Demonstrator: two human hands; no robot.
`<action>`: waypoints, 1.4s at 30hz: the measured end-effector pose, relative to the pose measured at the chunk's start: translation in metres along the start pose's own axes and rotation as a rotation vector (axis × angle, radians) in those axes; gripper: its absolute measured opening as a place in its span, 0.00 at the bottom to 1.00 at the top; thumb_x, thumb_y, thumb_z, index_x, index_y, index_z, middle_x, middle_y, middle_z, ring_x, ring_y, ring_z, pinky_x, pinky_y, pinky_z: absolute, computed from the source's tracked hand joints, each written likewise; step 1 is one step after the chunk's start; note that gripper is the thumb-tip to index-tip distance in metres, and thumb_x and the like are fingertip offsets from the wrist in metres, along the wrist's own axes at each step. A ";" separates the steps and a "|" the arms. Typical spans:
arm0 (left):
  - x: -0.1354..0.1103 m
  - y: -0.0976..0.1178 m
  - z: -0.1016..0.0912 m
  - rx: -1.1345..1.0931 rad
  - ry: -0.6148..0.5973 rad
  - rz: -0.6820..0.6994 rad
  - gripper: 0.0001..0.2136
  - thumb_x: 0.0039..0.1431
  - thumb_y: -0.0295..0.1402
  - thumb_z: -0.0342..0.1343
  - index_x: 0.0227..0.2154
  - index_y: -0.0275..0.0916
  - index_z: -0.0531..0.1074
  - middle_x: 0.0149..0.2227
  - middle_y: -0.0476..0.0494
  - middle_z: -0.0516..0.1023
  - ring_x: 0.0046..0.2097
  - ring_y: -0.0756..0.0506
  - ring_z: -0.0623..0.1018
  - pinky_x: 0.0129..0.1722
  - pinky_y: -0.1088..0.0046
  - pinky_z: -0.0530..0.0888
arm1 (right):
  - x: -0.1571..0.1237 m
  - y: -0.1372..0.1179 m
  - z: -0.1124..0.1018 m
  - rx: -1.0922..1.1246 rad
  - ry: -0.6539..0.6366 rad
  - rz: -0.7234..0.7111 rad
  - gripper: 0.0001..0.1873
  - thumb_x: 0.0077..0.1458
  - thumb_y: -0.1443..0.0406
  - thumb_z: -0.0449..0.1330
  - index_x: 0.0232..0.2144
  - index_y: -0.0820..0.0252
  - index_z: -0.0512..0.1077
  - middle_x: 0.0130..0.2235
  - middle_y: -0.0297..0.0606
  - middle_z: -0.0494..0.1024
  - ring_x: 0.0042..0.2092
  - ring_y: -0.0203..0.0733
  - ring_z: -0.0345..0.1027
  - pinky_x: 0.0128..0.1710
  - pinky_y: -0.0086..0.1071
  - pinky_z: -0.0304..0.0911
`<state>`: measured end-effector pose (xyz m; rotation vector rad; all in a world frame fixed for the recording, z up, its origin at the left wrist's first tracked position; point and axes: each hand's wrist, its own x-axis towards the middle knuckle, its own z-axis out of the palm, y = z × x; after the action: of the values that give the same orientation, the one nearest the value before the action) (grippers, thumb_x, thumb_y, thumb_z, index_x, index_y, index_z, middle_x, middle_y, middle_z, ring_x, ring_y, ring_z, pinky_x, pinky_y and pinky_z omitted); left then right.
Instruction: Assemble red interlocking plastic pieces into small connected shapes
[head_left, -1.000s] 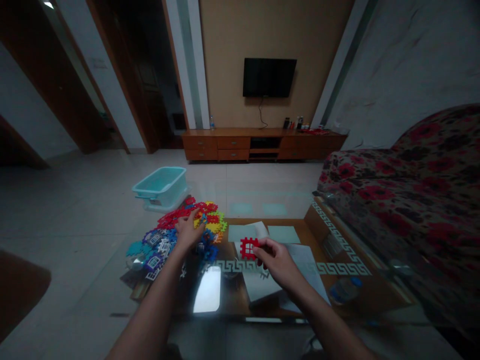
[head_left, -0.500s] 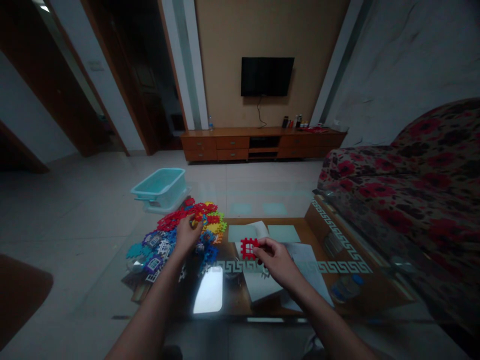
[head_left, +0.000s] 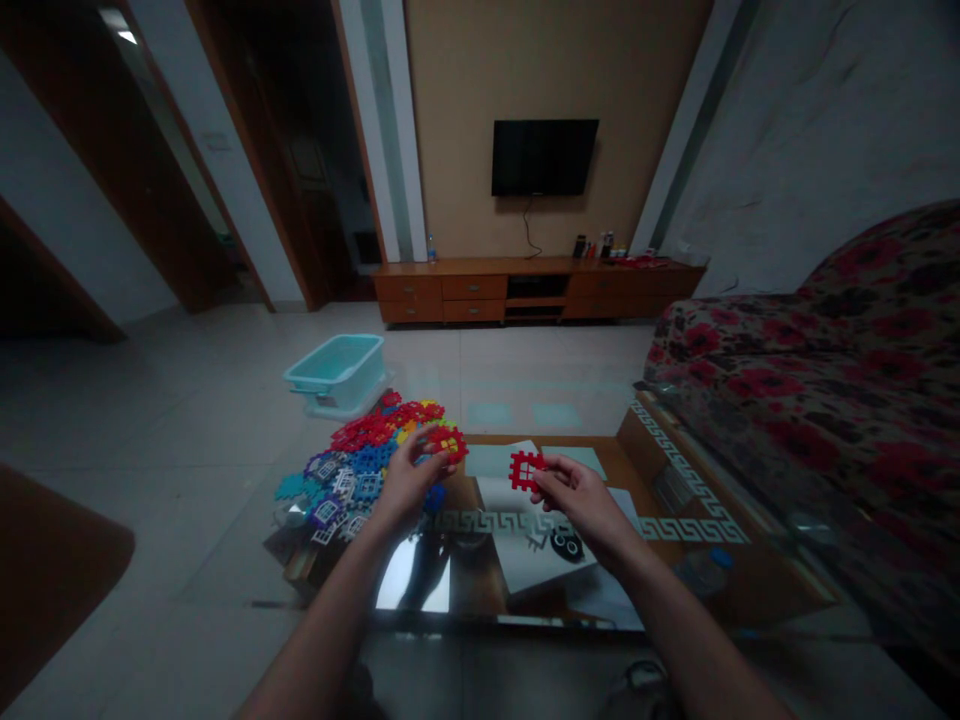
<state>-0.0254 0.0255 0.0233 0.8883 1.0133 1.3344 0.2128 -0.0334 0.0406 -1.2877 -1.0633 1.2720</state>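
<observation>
My right hand (head_left: pixel 577 497) pinches a red square grid tile (head_left: pixel 524 469) by its right edge and holds it upright above the glass table (head_left: pixel 697 490). My left hand (head_left: pixel 409 480) grips a second red tile (head_left: pixel 445 441), lifted just off the right edge of a heap of coloured interlocking tiles (head_left: pixel 367 455). The two red tiles are a hand's width apart and not touching. The heap holds red, yellow, blue, purple and teal tiles and lies on the table's left end.
A teal plastic tub (head_left: pixel 335 372) stands on the floor beyond the heap. White papers (head_left: pixel 525 545) lie under the glass below my right hand. A floral sofa (head_left: pixel 825 380) runs along the right side. A TV (head_left: pixel 544 157) and low wooden cabinet (head_left: pixel 540 290) line the far wall.
My left hand has come out of the heap holding a red tile and moved right. My right hand has lifted its red tile slightly and moved toward the left hand.
</observation>
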 end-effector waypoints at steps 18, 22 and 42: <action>-0.035 -0.005 0.026 -0.103 -0.166 -0.216 0.22 0.39 0.34 0.75 0.33 0.39 0.67 0.28 0.51 0.78 0.30 0.49 0.80 0.37 0.69 0.78 | -0.013 -0.001 0.013 0.025 -0.051 0.033 0.25 0.45 0.48 0.69 0.37 0.61 0.76 0.33 0.40 0.80 0.31 0.40 0.72 0.28 0.31 0.65; -0.039 -0.008 0.028 -0.055 -0.257 -0.214 0.27 0.44 0.34 0.73 0.47 0.39 0.70 0.36 0.44 0.80 0.36 0.45 0.82 0.42 0.63 0.79 | -0.009 0.004 0.011 0.002 -0.011 0.001 0.29 0.42 0.48 0.71 0.39 0.63 0.76 0.30 0.39 0.79 0.30 0.41 0.71 0.29 0.33 0.65; -0.049 0.005 0.029 0.401 -0.603 0.106 0.31 0.49 0.31 0.69 0.58 0.42 0.70 0.45 0.39 0.82 0.46 0.41 0.82 0.51 0.54 0.76 | -0.007 0.014 0.011 0.028 -0.199 0.032 0.20 0.47 0.56 0.70 0.41 0.59 0.77 0.34 0.42 0.83 0.34 0.43 0.76 0.38 0.38 0.69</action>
<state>0.0019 -0.0219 0.0411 1.5515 0.7654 0.8613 0.2007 -0.0416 0.0286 -1.1793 -1.1628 1.4574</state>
